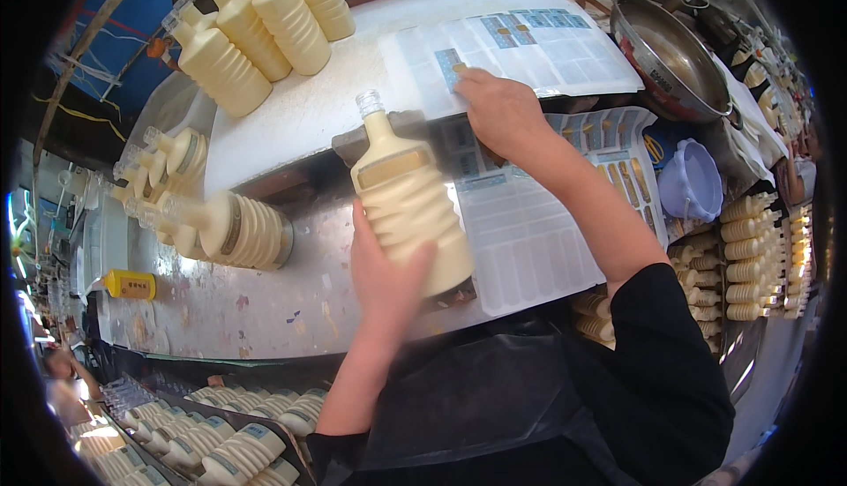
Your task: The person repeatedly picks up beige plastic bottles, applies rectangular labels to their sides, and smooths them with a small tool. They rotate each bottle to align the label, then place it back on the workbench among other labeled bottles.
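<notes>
- Cream bottle (pixel 410 208), grasped in left hand (pixel 384 276), slightly tilted, over the grey tabletop (pixel 212 314).
- Right hand (pixel 505 115) with fingertips at a blue label (pixel 447 63) on the pale sheet (pixel 556 61); cannot tell if pinching it.
- Other cream bottles (pixel 296 18) standing at upper left, upon white board (pixel 353 67).
- Lilac bucket (pixel 691 182) at right, near wide metal pan (pixel 675 49).

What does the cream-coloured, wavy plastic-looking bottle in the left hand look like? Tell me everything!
The cream-coloured, wavy-ridged bottle has sloping shoulders, a slim neck and a clear, glassy-looking mouth with no cap showing. A gold-coloured, oblong panel sits high on its front. It tilts, mouth toward the picture's upper left, over the grey metal-looking table. The person's bare left hand grips its lower body; I can't tell whether anything else supports it.
</notes>
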The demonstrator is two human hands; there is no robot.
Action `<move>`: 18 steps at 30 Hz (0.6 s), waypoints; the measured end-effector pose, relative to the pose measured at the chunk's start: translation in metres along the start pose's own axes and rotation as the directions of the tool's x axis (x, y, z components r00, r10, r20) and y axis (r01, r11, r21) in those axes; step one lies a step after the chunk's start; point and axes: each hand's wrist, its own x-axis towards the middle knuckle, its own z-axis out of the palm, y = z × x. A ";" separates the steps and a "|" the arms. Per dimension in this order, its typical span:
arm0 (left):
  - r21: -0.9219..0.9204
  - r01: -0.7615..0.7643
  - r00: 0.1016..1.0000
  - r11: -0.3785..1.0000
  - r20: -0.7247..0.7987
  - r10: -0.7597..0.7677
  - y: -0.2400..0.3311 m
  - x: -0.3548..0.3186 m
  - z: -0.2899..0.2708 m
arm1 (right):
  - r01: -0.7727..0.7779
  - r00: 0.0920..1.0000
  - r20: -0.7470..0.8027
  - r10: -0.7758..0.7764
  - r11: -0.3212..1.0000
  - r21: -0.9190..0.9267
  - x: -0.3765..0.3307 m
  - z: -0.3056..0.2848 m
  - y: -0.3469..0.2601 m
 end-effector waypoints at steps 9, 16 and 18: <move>-0.061 -0.017 0.995 0.998 -0.096 0.011 -0.009 -0.007 0.011 | -0.020 0.989 0.146 0.027 0.999 -0.048 -0.020 -0.023 0.002; -0.013 -0.062 0.994 0.998 -0.093 0.060 -0.021 -0.012 0.011 | -0.046 0.960 0.263 0.094 0.982 -0.182 -0.002 -0.005 -0.005; -0.008 -0.001 0.999 1.000 -0.035 0.000 -0.017 -0.020 0.005 | -0.005 0.978 0.205 0.044 0.982 -0.189 -0.008 -0.004 -0.004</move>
